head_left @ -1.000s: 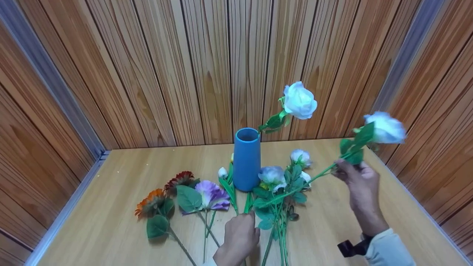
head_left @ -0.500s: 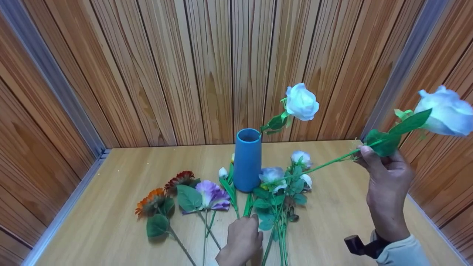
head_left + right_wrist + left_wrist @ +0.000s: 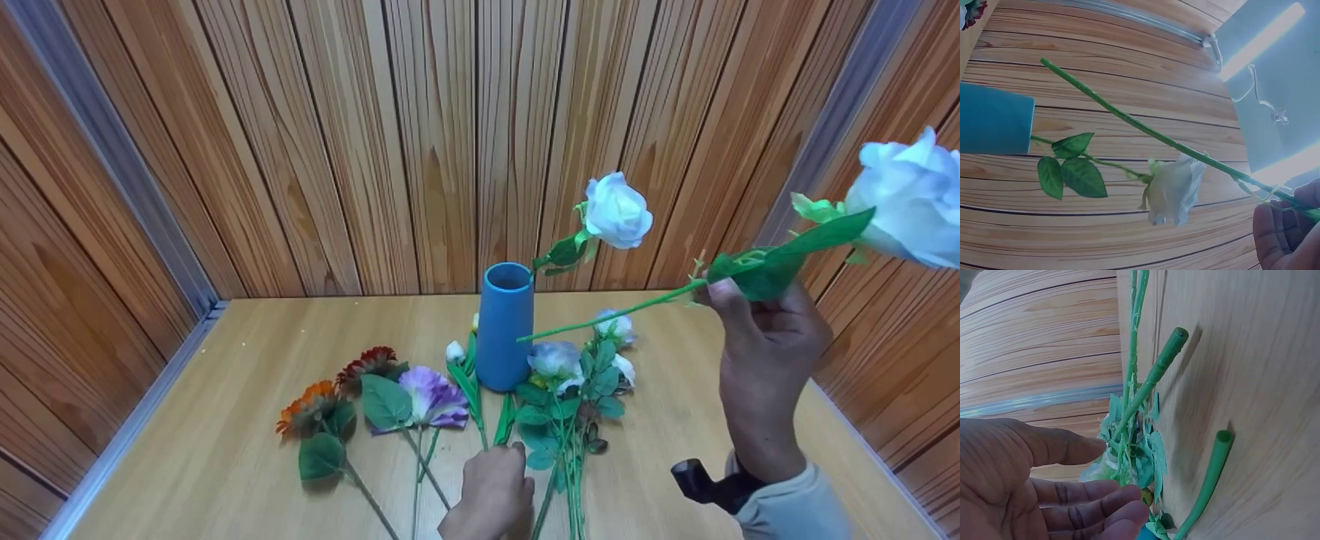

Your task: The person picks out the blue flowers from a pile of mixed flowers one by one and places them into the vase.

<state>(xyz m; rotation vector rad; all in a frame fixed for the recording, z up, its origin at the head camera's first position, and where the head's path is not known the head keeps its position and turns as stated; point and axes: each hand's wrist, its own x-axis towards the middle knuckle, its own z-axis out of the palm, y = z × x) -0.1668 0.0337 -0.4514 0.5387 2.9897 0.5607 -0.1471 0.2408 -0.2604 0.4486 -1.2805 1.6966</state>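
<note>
Now the right hand (image 3: 772,360) pinches the rose stem (image 3: 1123,115) near its leaves (image 3: 761,274), left hand (image 3: 491,487) loose. Probably light, springy; grip there, sparing the petals (image 3: 911,199).

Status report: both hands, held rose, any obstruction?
Right hand holds white rose, stem end outside blue vase. Left hand empty. Possible obstruction: second white rose already inside.

The vase (image 3: 502,319) is blue, the roses (image 3: 911,199) white, the wall panels (image 3: 431,112) streaked brown.
</note>
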